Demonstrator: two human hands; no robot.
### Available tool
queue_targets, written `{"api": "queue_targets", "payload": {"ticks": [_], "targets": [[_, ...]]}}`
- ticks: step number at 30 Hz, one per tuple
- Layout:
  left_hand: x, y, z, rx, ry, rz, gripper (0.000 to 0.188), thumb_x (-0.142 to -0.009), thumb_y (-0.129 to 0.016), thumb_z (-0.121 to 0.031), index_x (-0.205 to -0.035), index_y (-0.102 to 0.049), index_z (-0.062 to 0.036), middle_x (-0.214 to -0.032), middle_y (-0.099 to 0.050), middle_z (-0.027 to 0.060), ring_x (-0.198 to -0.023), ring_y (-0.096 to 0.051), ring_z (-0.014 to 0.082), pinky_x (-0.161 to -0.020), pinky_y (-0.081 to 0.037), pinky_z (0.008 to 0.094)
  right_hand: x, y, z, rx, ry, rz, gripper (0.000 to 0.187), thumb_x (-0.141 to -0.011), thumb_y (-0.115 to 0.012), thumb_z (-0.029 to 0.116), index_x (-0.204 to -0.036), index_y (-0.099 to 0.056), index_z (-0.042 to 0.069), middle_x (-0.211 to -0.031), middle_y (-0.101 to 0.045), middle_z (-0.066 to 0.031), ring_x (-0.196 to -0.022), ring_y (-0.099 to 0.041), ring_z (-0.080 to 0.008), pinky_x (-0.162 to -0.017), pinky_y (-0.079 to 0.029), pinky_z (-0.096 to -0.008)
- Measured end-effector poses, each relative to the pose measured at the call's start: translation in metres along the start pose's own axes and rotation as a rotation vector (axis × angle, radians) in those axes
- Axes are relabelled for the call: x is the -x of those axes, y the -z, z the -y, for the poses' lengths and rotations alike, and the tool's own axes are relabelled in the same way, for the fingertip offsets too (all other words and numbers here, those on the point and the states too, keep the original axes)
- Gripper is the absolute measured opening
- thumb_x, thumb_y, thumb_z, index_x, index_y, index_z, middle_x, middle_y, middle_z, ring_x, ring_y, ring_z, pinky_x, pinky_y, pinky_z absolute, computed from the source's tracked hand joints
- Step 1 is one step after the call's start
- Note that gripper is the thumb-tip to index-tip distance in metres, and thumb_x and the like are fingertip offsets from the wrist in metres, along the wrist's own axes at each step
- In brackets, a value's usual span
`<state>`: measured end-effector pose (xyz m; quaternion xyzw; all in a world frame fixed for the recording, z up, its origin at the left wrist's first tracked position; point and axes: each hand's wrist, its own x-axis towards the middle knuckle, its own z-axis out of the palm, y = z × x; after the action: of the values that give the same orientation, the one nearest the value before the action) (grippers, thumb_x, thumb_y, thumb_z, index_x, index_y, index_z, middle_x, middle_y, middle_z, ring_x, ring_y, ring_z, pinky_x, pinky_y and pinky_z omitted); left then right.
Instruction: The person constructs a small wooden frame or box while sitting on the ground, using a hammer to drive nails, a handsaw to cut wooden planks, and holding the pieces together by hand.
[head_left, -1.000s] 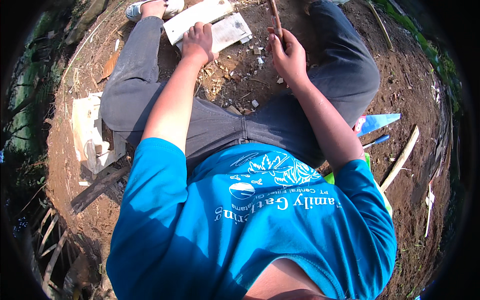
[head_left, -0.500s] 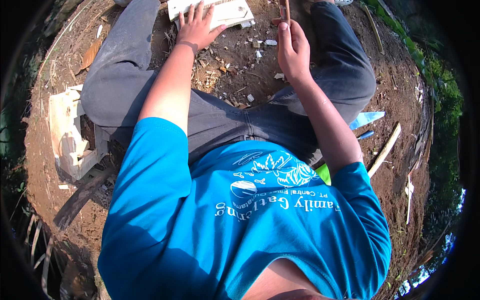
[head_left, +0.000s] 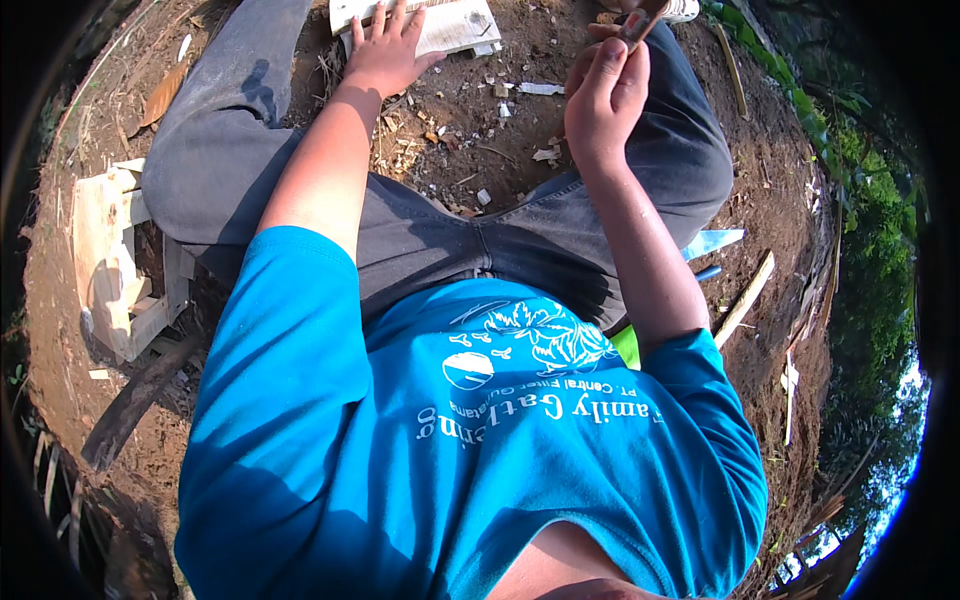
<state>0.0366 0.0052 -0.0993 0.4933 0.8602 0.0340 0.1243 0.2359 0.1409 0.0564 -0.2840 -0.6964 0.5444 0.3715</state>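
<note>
At the top edge of the head view, a pale wooden board lies on the ground between my legs, partly cut off by the frame. My left hand rests flat on it, fingers spread. Further right, my right hand is raised above the ground near my right knee. Its fingers are wrapped round a brown wooden-looking handle, tilted up to the right. The far end of that handle runs out of view, so I cannot tell what tool it is.
A pale wooden box-like frame stands left of my left knee, near a dark branch. To my right lie a light blue flat piece, a small blue handle and a wood strip. Wood chips litter the soil.
My right hand has moved slightly right with the brown handle, which has tipped from upright to leaning right. My left hand stays flat on the board. The whole view has shifted a little.
</note>
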Motion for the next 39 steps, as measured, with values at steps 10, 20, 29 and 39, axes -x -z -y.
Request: {"api": "queue_targets", "payload": {"ticks": [10,20,29,39], "targets": [[0.006,0.001,0.005,0.023,0.04,0.0,0.091,-0.093,-0.059,-0.061,-0.156,-0.034,-0.0017,-0.165,-0.028,0.0189,-0.153,-0.02,0.0416,-0.122,-0.016,0.0614,-0.015,-0.007,0.046,-0.042,-0.024,0.016,0.024,-0.111,-0.045,0.026,-0.105,-0.056,0.006,-0.064,-0.048,0.0049,-0.056,-0.045,-0.0026,-0.052,-0.033,-0.0219],[0.007,-0.011,0.001,-0.259,0.12,0.068,0.09,-0.099,-0.037,-0.073,-0.165,-0.014,-0.0155,-0.172,-0.01,0.0098,-0.158,-0.01,0.0347,-0.124,-0.01,0.0631,-0.018,-0.005,0.042,0.038,-0.072,0.133,0.03,-0.112,-0.046,0.03,-0.101,-0.058,0.004,-0.067,-0.046,0.006,-0.061,-0.043,-0.0027,-0.055,-0.033,-0.0245],[0.01,-0.018,0.006,-0.245,0.131,0.083,0.09,-0.098,-0.038,-0.073,-0.165,-0.016,-0.0174,-0.172,-0.011,0.0094,-0.158,-0.008,0.0339,-0.124,-0.011,0.0637,-0.008,0.001,-0.013,0.224,-0.211,0.222,0.026,-0.109,-0.051,0.026,-0.098,-0.06,0.003,-0.068,-0.052,0.0015,-0.062,-0.048,-0.0046,-0.057,-0.04,-0.0257],[-0.004,-0.018,0.003,-0.215,0.116,0.148,0.099,-0.096,-0.036,-0.077,-0.165,-0.012,-0.011,-0.172,-0.004,0.0105,-0.159,-0.002,0.0334,-0.125,-0.007,0.0617,-0.011,0.01,-0.027,0.498,-0.197,0.255,0.027,-0.105,-0.055,0.027,-0.102,-0.062,0.001,-0.073,-0.063,-0.0121,-0.069,-0.064,-0.0236,-0.067,-0.05,-0.0369]]}}
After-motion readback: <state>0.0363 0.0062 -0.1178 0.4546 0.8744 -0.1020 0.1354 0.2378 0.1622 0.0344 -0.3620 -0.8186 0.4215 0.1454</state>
